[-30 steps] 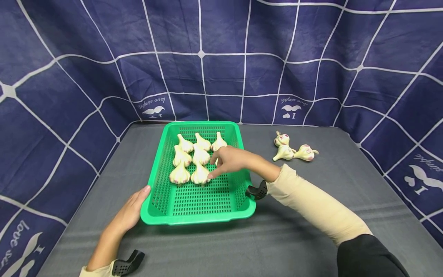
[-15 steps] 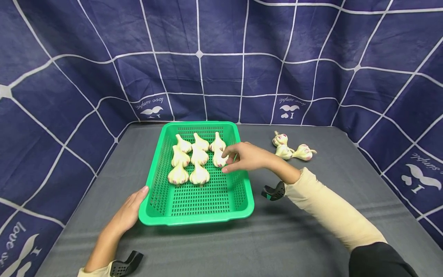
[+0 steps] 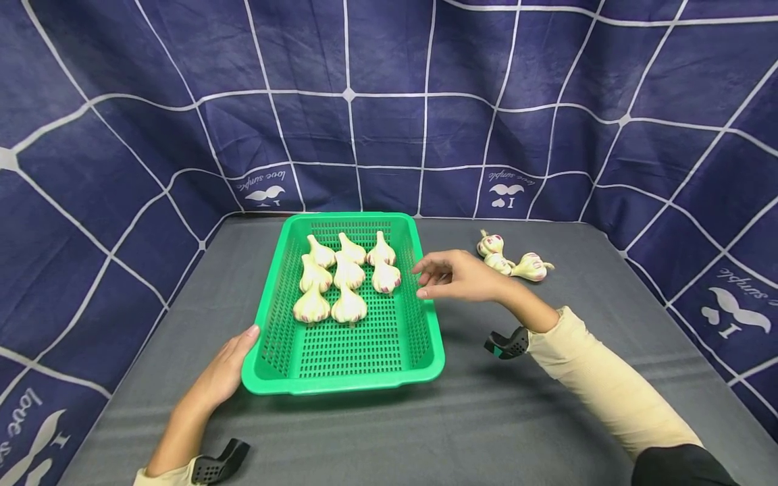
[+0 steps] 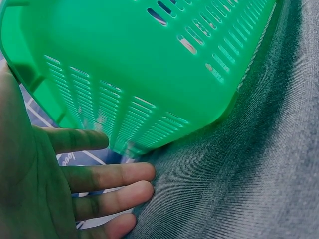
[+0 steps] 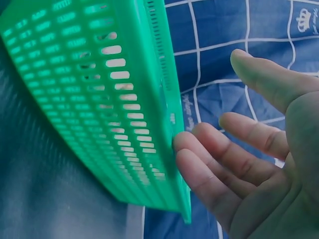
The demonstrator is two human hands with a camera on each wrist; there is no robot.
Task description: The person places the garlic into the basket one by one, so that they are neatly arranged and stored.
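Note:
A green plastic basket (image 3: 340, 385) stands on the grey cloth, holding several white garlic bulbs with purple streaks in rows. My left hand (image 3: 227, 368) rests at its near left corner, thumb on the rim. In the left wrist view, that hand's fingers (image 4: 114, 177) extend fairly straight beside the slotted outer wall. My right hand (image 3: 458, 275) hovers over the basket's right edge, loosely bent and holding nothing. From the right wrist, its fingers (image 5: 239, 154) appear close to the rim. The rightmost front garlic bulb (image 3: 385, 277) lies just left of this hand, inside the basket.
Three more garlic bulbs lie together on the cloth at the back right, one of them a bulb (image 3: 531, 267) with its stem pointing right. A blue checked curtain (image 3: 389, 128) surrounds the grey tabletop (image 3: 389, 439) at the back and sides.
My right hand has drawn back rightward from among the garlic to the basket's right edge, leaving the bulb it was covering in view. The left hand has kept its place on the rim.

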